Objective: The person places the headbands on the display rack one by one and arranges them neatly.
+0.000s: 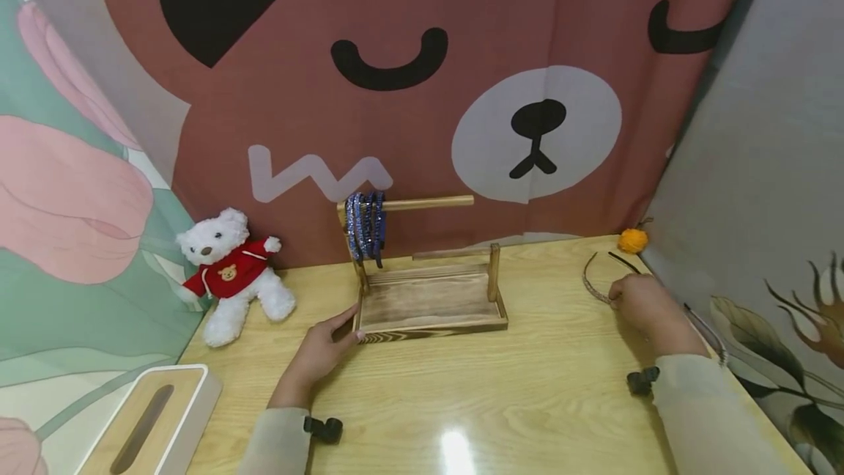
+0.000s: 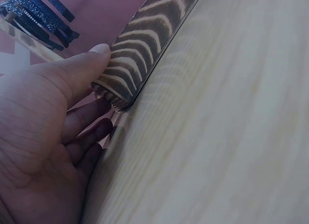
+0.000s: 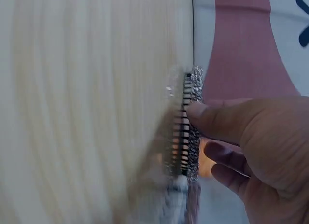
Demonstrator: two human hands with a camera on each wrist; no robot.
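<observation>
The left hand (image 1: 320, 350) grips a corner of the wooden rack (image 1: 425, 304). The right hand (image 1: 649, 310) pinches a toothed, glittery headband (image 3: 194, 146).

- Stretches the left forearm (image 1: 280, 437) and right forearm (image 1: 712, 409) forward, each lying behind its own fingers.
- Grips with the left hand (image 1: 321, 349), back of the hand turned up.
- Extends the left thumb (image 2: 87, 67) above the left fingers (image 2: 84, 119), bent inward beneath it.
- Pinches with the right hand (image 1: 649, 306), well apart from the left fingers.
- Presses the right thumb (image 3: 222, 120) out past the lower right fingers (image 3: 229, 178), curled in just beneath.
</observation>
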